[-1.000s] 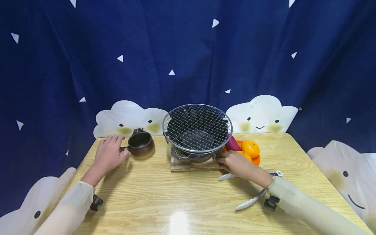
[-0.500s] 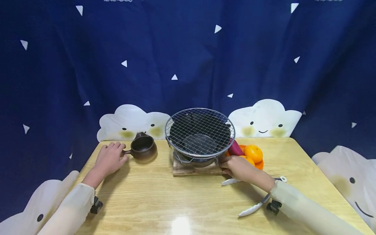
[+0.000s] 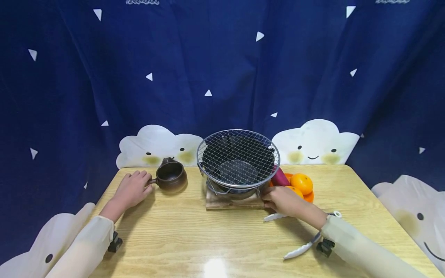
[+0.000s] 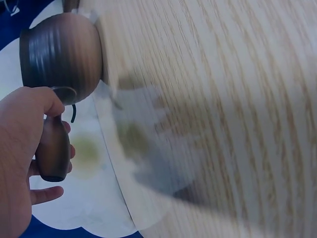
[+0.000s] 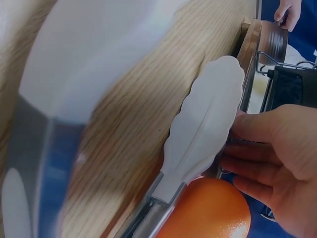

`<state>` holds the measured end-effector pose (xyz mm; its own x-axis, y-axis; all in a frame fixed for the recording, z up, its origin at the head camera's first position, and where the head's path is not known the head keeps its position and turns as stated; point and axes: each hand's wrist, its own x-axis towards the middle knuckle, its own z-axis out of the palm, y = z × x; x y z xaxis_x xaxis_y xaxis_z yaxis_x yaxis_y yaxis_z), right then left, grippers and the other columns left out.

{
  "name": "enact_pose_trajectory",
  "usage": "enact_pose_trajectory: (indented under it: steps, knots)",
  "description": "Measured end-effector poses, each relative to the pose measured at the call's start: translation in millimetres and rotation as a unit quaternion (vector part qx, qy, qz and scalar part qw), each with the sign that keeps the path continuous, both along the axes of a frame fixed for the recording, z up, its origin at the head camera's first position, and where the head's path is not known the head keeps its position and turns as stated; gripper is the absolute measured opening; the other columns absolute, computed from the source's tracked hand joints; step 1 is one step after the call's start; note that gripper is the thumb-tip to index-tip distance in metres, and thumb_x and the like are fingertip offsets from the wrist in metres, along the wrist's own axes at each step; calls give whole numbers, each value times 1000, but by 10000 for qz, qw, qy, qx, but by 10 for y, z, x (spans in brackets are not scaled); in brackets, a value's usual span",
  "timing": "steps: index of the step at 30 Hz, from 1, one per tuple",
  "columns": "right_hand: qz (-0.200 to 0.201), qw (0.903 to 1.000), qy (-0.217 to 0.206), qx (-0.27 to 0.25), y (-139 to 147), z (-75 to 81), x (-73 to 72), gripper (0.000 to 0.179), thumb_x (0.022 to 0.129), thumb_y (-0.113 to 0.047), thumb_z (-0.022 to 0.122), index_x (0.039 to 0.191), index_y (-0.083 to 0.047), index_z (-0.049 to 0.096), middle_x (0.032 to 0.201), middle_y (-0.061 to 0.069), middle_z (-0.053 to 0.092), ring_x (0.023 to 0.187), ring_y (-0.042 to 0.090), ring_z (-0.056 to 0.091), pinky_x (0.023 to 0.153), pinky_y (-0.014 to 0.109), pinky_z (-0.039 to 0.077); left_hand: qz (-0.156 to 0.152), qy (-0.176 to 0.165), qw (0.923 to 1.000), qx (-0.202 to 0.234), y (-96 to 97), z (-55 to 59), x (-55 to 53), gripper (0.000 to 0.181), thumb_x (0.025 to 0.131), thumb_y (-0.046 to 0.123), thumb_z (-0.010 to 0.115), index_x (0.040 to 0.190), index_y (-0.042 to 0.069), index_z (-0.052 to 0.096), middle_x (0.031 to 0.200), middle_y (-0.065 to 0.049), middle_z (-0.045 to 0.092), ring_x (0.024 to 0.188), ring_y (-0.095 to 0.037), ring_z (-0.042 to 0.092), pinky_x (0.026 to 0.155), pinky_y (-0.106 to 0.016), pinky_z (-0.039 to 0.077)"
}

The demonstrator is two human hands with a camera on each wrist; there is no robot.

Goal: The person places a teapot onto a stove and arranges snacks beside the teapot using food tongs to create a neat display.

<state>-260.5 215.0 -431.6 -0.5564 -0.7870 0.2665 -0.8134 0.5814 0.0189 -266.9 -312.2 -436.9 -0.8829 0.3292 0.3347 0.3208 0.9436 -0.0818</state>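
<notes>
My left hand grips the side handle of a dark brown clay pot with a small spout, its fingers wrapped round the handle. The pot stands upright on the table. A round black tabletop grill with a wire mesh on top sits on a wooden base at the centre. My right hand is at the right end of that base, its thumb and fingers pinching the edge; the fingertips are partly hidden. White-tipped tongs lie spread on the table under my right wrist.
Just behind my right hand, an orange plate holds oranges and a purple eggplant-like item. A blue curtain with white clouds hangs behind the wooden table.
The head view has tilted slightly, so everything sits lower and a little to the right. My left fingers have drawn in around the pot's handle. My right hand stays at the wooden base.
</notes>
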Motion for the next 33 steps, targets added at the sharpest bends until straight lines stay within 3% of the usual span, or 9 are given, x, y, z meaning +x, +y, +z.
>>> enact_pose_trajectory:
  steps: [6,23,33]
  knots:
    - [-22,10000,-28,-69,-1,3,6,13,79,-12,86,80,-17,73,79,-4,69,69,7,63,63,29,58,-75,-28,10000,-60,-9,-46,-37,17,93,26,65,97,9,63,91,-6,60,88,-31,57,71,-51,47]
    - [38,9999,-46,-88,6,-14,-2,12,79,-13,86,79,-17,75,77,-5,70,68,7,63,63,28,58,-146,-85,9999,-18,16,-37,-4,12,93,21,64,88,11,60,81,-3,55,76,-26,56,58,-42,45]
    - [91,9998,-143,-122,-9,9,-8,21,78,-11,86,71,-19,68,70,-7,61,63,3,48,55,22,46,-322,-22,9994,136,12,-81,7,11,96,19,61,89,11,60,80,-2,56,77,-25,59,54,-41,48]
